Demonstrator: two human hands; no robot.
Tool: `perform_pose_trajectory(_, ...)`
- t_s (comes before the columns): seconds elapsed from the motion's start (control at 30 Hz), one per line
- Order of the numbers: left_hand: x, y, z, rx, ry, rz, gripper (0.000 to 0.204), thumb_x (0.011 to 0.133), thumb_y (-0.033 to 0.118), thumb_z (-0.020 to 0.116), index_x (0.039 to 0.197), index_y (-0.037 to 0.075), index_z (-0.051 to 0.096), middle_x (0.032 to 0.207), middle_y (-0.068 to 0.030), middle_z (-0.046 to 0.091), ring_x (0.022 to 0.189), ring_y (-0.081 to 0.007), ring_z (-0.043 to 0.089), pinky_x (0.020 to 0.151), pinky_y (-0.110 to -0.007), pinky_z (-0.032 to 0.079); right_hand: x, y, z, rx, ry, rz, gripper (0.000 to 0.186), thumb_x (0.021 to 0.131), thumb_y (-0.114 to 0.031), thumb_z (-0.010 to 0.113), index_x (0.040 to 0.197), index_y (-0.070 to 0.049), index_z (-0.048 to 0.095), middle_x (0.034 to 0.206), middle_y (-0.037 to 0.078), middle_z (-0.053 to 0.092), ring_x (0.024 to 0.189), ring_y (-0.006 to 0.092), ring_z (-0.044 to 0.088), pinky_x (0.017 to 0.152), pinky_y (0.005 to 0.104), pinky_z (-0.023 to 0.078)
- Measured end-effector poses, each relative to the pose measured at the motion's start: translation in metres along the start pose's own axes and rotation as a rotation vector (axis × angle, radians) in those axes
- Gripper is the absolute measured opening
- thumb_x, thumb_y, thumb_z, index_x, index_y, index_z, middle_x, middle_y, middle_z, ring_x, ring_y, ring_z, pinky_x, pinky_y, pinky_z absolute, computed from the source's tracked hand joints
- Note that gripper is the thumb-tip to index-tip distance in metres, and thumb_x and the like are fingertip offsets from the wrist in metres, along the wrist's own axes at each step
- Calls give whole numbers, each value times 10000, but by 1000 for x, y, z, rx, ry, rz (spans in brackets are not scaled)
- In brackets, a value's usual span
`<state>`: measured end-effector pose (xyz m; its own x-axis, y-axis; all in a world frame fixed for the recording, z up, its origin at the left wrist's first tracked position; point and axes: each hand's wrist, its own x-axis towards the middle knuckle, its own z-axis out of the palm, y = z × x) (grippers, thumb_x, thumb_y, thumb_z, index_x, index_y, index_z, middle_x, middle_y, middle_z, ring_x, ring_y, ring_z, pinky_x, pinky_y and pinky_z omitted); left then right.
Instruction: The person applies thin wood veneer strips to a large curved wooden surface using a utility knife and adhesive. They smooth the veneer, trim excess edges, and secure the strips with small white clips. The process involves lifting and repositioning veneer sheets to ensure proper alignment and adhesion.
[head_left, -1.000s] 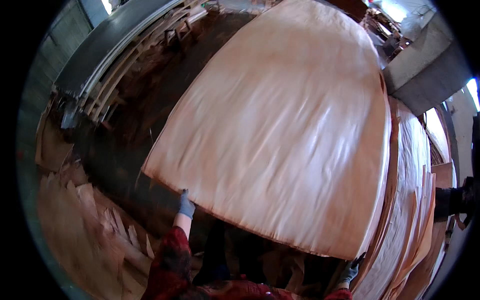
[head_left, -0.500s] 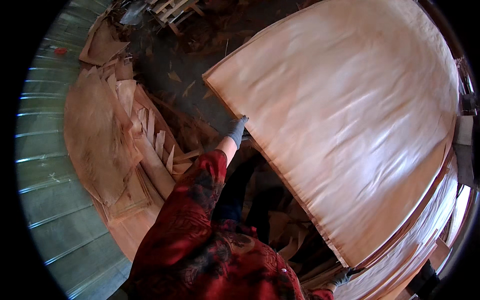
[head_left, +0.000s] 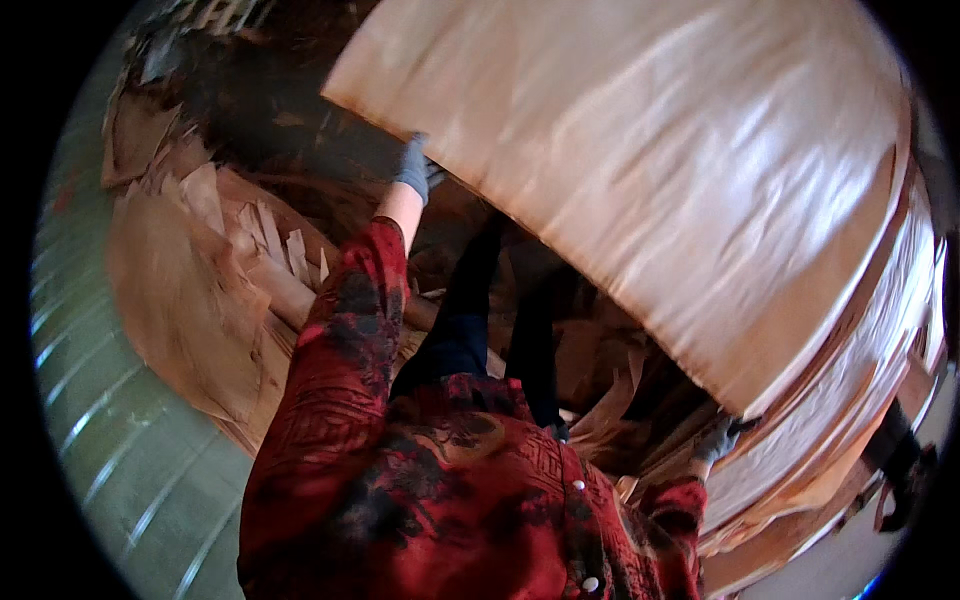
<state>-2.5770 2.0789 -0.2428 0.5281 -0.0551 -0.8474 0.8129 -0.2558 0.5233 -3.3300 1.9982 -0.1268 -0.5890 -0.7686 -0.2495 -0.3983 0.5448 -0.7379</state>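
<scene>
A broad, pale tan wood veneer sheet (head_left: 620, 190) fills the upper right, its near edge running slantwise in front of me. My left hand (head_left: 412, 172), in a grey glove, is closed on that edge close to the far left corner. At the near right corner, my right hand (head_left: 716, 440), also gloved in grey with dark fingertips, grips the sheet's edge. Fingers under the sheet are partly hidden. Below and to the right, more veneer sheets (head_left: 850, 400) lie layered in a stack.
Left of me lies a heap of torn veneer pieces (head_left: 185, 290) beside a greenish ribbed surface (head_left: 130, 440). Veneer scraps (head_left: 600, 385) litter the floor around my legs (head_left: 460, 330). Slatted wood (head_left: 225, 15) stands at the far left.
In the picture, the sheet's near edge and my left hand have shifted up and left. My right hand appears higher and farther right. Both hands keep their hold; the whole view has shifted.
</scene>
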Motion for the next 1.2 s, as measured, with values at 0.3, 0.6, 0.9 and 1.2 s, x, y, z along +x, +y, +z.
perform_pose_trajectory(0.3, -140, -116, 82, -194, -382, 86, 765, 842, 632, 394, 1418, 153, 240, 1451, -64, 272, 1308, -282, 280, 1077, -462, 212, -10, 26, 21, -77, 37, -183, 354, 902, -225, 545, 1166, 10, 561, 966, 43, 619, 817, 146, 523, 744, 284, 455)
perform_pose_trajectory(0.6, -127, -118, 130, 125, -303, -500, 687, 807, 599, 289, 1367, 207, 363, 1430, -64, 338, 1340, -302, 230, 1029, -594, 146, -13, 11, 28, -206, 86, -4, 298, 837, -361, 593, 1034, -139, 617, 802, 178, 635, 782, 363, 620, 659, 405, 479)
perform_pose_trajectory(0.9, -90, -130, 130, 273, -267, -358, 694, 829, 619, 264, 1400, 224, 279, 1435, -87, 321, 1337, -322, 227, 1008, -620, 164, -78, 53, -65, -513, 349, 118, 416, 788, -466, 578, 1146, -254, 585, 835, 170, 639, 777, 366, 616, 663, 469, 482)
perform_pose_trajectory(1.2, -101, -125, 131, 274, -261, -365, 693, 835, 634, 261, 1408, 244, 250, 1442, -105, 302, 1339, -333, 217, 995, -641, 162, -146, 30, -256, -741, 590, -255, 245, 781, -236, 642, 994, -116, 645, 881, 119, 656, 800, 298, 638, 693, 379, 508)
